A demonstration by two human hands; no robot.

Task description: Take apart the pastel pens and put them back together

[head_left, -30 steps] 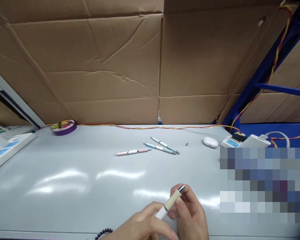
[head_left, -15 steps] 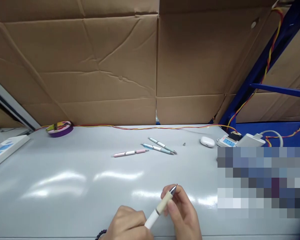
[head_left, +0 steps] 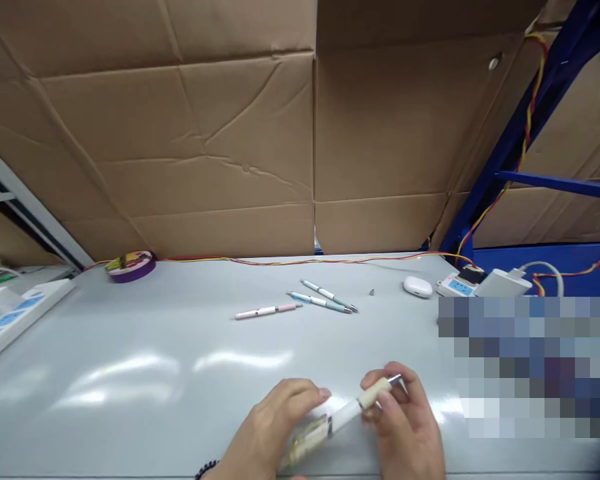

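Observation:
Both my hands hold one pen low over the near edge of the grey table. The pen has a white barrel, a beige grip and a metal tip pointing up and right. My left hand is closed round its lower, blurred end. My right hand pinches the beige grip near the tip. Three more pens lie further back: a pink one, a light blue one and a pale green one, the last two crossing at their tips.
A tiny metal pen tip lies alone right of the pens. A white earbud case and a small device sit at the right, a purple tape roll at the back left. Cardboard walls the rear.
The pen has tipped from steeply upright to a flatter slant, its tip now further right. My left hand has come forward along the barrel; the right hand shifted right.

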